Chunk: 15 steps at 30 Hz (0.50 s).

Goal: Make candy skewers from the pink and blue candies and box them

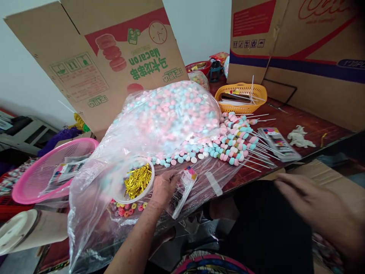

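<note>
Left hand point(164, 188) grips a small packet point(182, 190) at the counter point(288, 125) edge; right hand point(316, 213) open, empty, well apart. Beside the grip, a bowl point(137, 182) of gold ties; beyond it, loose candies point(176, 158). Farther right, a pile of finished skewers point(238, 139); the big candy bag point(168, 114) behind remains full, so I judge much is left.

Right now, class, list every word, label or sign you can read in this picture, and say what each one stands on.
"Macaron", upside down, in green: on the flap of the cardboard box.
Green characters beside it: not legible to me.
Handling symbols and small print on that flap: too small.
Red script on the right box: cut off, unreadable.
Packet in the left hand: print too blurred.
</note>
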Each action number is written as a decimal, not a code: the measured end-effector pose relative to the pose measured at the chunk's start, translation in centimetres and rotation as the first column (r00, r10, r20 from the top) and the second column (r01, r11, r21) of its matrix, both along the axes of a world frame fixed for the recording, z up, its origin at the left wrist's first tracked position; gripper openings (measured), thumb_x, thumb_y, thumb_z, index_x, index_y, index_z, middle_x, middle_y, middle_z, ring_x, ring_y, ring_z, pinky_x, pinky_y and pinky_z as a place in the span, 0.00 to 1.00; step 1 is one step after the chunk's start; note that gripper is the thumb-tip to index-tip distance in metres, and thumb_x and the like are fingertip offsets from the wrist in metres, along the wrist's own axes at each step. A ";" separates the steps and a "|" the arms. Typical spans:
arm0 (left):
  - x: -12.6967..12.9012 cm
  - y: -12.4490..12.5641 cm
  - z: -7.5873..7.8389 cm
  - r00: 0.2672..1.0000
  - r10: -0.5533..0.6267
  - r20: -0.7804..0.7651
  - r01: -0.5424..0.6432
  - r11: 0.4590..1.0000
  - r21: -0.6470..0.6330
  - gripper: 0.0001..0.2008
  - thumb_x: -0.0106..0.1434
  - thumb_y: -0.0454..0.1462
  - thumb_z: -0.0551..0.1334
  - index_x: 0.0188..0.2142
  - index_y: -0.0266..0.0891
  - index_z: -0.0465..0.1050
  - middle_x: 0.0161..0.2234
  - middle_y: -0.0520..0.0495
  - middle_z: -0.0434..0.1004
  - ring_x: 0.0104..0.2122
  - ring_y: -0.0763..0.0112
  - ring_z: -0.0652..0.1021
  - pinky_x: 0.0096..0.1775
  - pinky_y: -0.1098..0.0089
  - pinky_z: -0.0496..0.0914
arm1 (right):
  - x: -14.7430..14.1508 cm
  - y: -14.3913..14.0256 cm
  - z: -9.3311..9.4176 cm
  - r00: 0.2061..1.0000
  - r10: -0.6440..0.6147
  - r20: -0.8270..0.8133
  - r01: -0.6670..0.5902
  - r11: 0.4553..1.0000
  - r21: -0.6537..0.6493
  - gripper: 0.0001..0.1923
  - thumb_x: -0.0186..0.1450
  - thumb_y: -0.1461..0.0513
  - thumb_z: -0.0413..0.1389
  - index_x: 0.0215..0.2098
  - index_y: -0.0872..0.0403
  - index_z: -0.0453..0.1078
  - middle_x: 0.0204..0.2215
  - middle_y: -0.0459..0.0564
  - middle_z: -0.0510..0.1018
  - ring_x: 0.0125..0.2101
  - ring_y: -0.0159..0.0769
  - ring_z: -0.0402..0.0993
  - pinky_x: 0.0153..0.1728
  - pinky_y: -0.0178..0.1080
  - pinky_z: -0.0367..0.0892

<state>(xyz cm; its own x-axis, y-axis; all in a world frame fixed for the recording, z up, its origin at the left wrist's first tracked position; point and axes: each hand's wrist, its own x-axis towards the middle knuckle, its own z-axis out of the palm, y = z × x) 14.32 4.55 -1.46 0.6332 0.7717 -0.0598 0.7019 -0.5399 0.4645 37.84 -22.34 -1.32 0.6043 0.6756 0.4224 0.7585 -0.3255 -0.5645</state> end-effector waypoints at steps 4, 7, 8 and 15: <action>-1.3 -0.7 2.0 0.985 -0.053 0.161 0.042 0.997 0.070 0.13 0.62 0.37 0.56 0.45 0.42 0.75 0.38 0.48 0.81 0.38 0.68 0.78 0.43 0.69 0.69 | -4.1 12.7 0.3 0.939 0.339 0.060 -0.339 0.941 -0.014 0.21 0.65 0.54 0.50 0.51 0.57 0.67 0.49 0.59 0.73 0.50 0.46 0.66 0.51 0.48 0.62; -1.9 -1.3 2.2 0.964 -0.083 0.252 0.054 0.991 0.119 0.16 0.63 0.37 0.55 0.49 0.41 0.72 0.39 0.46 0.80 0.37 0.68 0.78 0.42 0.68 0.69 | -7.4 18.4 0.0 0.927 0.375 -0.006 -0.368 0.907 -0.206 0.20 0.64 0.58 0.50 0.51 0.58 0.67 0.51 0.58 0.71 0.51 0.47 0.63 0.51 0.46 0.60; -1.9 -1.5 1.9 0.972 -0.082 0.221 0.056 0.991 0.123 0.16 0.63 0.37 0.56 0.49 0.40 0.72 0.38 0.46 0.80 0.37 0.67 0.77 0.42 0.67 0.69 | -8.2 19.3 -0.4 0.927 0.375 -0.017 -0.368 0.900 -0.235 0.18 0.65 0.59 0.49 0.51 0.58 0.67 0.50 0.58 0.72 0.51 0.46 0.63 0.50 0.45 0.60; -0.6 -2.9 -1.6 0.992 -0.114 -0.062 0.125 0.967 0.220 0.16 0.61 0.40 0.60 0.48 0.42 0.72 0.44 0.43 0.77 0.45 0.56 0.74 0.46 0.55 0.64 | -9.4 18.0 -4.3 0.913 0.408 0.012 -0.383 0.866 -0.321 0.16 0.66 0.64 0.46 0.48 0.56 0.70 0.50 0.59 0.70 0.51 0.49 0.61 0.50 0.50 0.55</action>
<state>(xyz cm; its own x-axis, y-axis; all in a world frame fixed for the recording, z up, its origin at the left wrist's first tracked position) 13.71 1.66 -3.05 0.7224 0.6877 0.0726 0.6444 -0.7076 0.2900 28.43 -4.29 -5.65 0.2329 0.9537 0.1901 0.8970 -0.1352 -0.4208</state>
